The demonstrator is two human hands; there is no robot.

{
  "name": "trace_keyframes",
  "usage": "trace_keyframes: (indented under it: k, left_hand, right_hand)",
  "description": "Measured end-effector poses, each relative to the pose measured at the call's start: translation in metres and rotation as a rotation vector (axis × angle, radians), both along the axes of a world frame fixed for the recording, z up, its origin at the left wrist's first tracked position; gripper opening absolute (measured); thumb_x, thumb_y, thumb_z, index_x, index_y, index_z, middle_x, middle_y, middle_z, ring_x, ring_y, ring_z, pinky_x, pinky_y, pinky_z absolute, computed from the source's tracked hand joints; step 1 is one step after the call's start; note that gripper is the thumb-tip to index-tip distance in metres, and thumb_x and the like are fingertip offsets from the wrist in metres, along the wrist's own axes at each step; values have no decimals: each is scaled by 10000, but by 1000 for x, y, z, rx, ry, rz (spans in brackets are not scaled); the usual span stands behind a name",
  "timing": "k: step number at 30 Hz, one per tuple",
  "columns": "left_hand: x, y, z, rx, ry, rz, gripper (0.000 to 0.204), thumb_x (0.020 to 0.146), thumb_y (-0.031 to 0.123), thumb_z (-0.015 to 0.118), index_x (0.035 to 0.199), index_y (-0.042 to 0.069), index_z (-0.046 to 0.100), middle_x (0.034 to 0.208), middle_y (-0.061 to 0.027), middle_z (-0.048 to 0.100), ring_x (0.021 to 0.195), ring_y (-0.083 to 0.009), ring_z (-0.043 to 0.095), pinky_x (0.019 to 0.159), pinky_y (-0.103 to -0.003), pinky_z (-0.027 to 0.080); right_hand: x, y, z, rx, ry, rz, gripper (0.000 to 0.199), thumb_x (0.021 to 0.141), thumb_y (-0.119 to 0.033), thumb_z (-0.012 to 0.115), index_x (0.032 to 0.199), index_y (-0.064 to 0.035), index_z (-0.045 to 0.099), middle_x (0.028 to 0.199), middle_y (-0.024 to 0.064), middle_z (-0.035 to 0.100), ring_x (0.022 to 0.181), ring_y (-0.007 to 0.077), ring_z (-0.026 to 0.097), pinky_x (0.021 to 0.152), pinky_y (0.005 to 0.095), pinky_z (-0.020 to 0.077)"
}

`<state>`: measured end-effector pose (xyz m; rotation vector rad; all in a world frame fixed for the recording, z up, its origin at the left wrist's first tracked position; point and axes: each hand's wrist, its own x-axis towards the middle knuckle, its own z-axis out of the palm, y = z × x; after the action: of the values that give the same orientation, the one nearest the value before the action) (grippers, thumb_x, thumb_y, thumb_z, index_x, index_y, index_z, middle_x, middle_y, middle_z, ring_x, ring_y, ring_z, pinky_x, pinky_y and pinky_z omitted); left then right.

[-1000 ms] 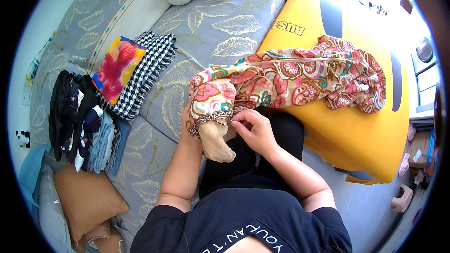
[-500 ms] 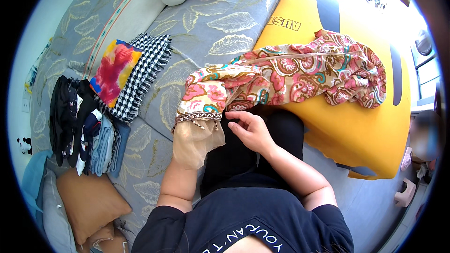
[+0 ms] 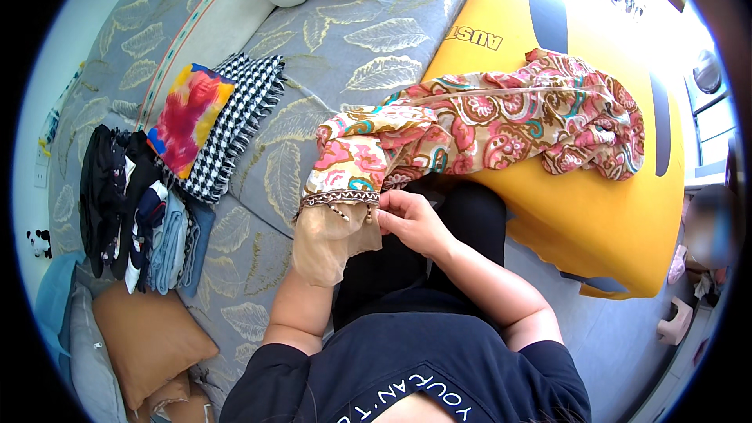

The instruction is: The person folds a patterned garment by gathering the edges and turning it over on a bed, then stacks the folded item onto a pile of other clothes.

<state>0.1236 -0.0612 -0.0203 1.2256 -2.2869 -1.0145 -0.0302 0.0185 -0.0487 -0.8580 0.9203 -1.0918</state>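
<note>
A long paisley-print cloth (image 3: 501, 121) in pink, brown and teal stretches from the yellow-covered surface on the right toward my lap. Its near end has a braided trim band (image 3: 341, 197) with small beaded tassels, and below that hangs a sheer beige layer (image 3: 325, 247). My left forearm (image 3: 301, 305) runs up under this end; the left hand itself is covered, so its fingers are hidden. With thumb and fingers pinched together, my right hand (image 3: 415, 225) holds the side edge of the cloth at the trim.
To the left on the grey leaf-patterned sofa (image 3: 388, 35) lie a houndstooth cloth (image 3: 254, 82), a tie-dyed folded cloth (image 3: 192, 117) and a row of folded dark clothes and jeans (image 3: 168, 227). Brown cushions (image 3: 153, 341) fill the lower left. A yellow cover (image 3: 619, 243) drapes the right side.
My right hand has closed from a loose, half-open pose onto the cloth's edge by the trim. The near end of the cloth has shifted slightly right and down.
</note>
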Motion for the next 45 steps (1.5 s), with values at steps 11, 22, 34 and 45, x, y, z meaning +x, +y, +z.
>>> trace_keyframes:
  k: [11, 22, 34, 45]
  left_hand:
    - [-7, 34, 37, -234, 67, 17, 556, 820, 97, 616, 1323, -14, 407, 1299, -170, 512, 1174, -264, 536, 1003, -377, 435]
    - [-14, 16, -6, 1082, 1175, 298, 554, 966, 385, 509, 1341, -7, 393, 1235, -146, 561, 1061, -215, 611, 899, -339, 518]
    - [-22, 42, 3, 861, 1195, 293, 389, 868, -35, 551, 1250, 8, 494, 1131, -113, 610, 972, -189, 630, 806, -312, 539]
    - [-14, 31, -6, 1055, 1349, 314, 302, 888, 73, 583, 1182, 27, 533, 991, -114, 649, 824, -198, 667, 722, -322, 567]
  right_hand:
    - [-16, 20, 34, -64, 138, -44, 204, 932, -193, 604, 936, 6, 647, 745, -12, 613, 672, 55, 545, 617, 226, 459]
    - [-10, 17, 48, -625, 920, -351, 157, 747, -99, 735, 804, -1, 625, 997, 163, 590, 850, 309, 593, 722, 356, 497]
    - [0, 23, 51, -959, 1225, -336, 171, 685, -54, 664, 851, -24, 635, 1091, 163, 595, 1007, 338, 575, 848, 396, 491]
    - [-8, 25, 60, -870, 819, -422, 124, 717, -15, 714, 816, -19, 640, 948, 130, 653, 812, 287, 616, 724, 353, 503]
